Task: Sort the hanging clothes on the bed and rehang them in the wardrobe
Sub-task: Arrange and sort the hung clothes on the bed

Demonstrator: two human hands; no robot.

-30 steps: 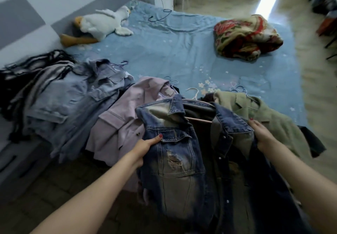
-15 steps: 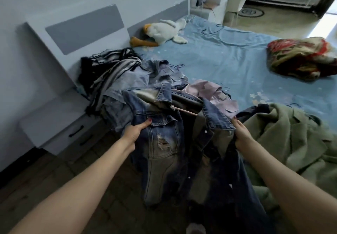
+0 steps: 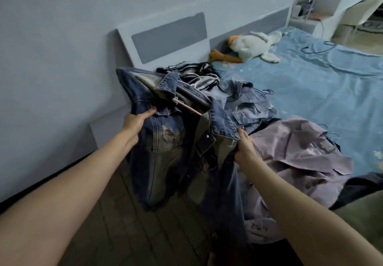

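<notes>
Jackets: 1 dark denim jacket held up w/ its hanger over the floor beside the bed, plus 3 more garments piled on the bed: striped, pale denim, lilac. L hand grips the jacket's left front, thumb on top, other fingers hidden behind cloth. R hand pinches the right collar edge, fingers curled in the fabric.

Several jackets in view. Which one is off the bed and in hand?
The dark distressed denim jacket, gripped by left hand and right hand. The lighter denim jacket and lilac jacket lie on the bed.
</notes>
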